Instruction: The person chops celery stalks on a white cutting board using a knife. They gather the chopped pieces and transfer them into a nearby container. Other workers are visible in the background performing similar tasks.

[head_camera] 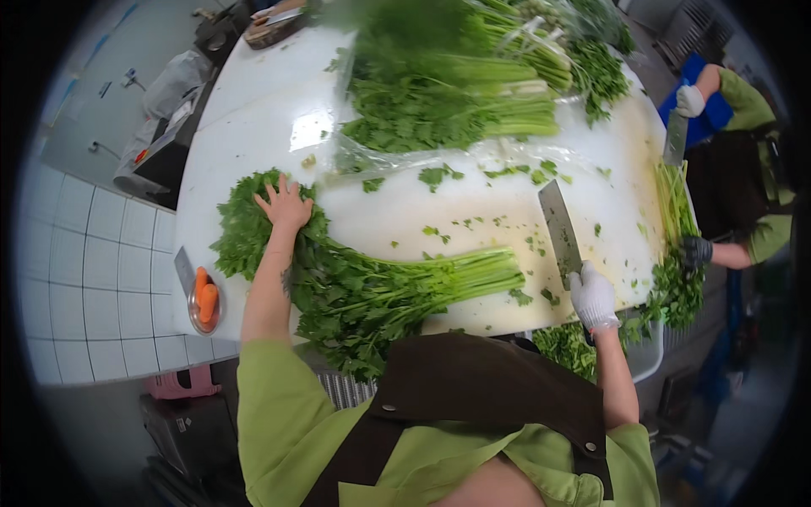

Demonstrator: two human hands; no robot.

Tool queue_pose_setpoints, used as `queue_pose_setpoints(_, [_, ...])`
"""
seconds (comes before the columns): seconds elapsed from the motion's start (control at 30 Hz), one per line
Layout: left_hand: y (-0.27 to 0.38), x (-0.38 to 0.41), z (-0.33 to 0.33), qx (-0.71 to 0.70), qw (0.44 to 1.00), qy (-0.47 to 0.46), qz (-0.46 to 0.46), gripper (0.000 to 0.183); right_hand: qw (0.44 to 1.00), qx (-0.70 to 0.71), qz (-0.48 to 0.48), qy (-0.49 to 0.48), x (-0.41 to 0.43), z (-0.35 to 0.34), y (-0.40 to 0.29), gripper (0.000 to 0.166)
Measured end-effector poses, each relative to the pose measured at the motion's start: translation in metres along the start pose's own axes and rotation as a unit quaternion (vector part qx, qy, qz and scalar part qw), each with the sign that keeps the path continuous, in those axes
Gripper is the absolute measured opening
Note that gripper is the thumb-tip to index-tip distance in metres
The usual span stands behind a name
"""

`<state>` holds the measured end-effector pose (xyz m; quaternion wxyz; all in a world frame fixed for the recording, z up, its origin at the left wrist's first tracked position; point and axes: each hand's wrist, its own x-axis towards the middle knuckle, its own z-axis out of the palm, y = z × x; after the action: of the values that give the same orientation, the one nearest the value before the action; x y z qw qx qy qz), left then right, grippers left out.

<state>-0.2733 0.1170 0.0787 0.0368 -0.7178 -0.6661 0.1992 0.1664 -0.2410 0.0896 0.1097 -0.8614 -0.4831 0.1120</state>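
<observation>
My bare left hand lies with fingers spread on the leafy tops of a bunch of celery. The bunch stretches across the white table, its cut stalk ends pointing right. In a white knit glove, my right hand grips a cleaver, whose broad blade, flecked with green bits, is to the right of the stalk ends and apart from them. Chopped leaf scraps are scattered between the bunch and the far pile.
More celery is piled on clear plastic at the far side. Carrots sit in a bowl at the left edge, by another blade. A tub of greens is below the near edge. At right a co-worker holds a cleaver over stalks.
</observation>
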Motion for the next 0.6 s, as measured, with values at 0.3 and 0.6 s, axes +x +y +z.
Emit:
queue_pose_setpoints(0.3, [0.141, -0.173, 0.022, -0.088, 0.893, 0.112, 0.428, 0.102, 0.998, -0.034, 0.043, -0.003, -0.026, 0.023, 0.042, 0.024])
queue_pose_setpoints(0.6, [0.184, -0.206, 0.054, -0.173, 0.893, 0.074, 0.408, 0.055, 0.999, -0.019, 0.021, -0.019, -0.023, 0.02, 0.053, 0.024])
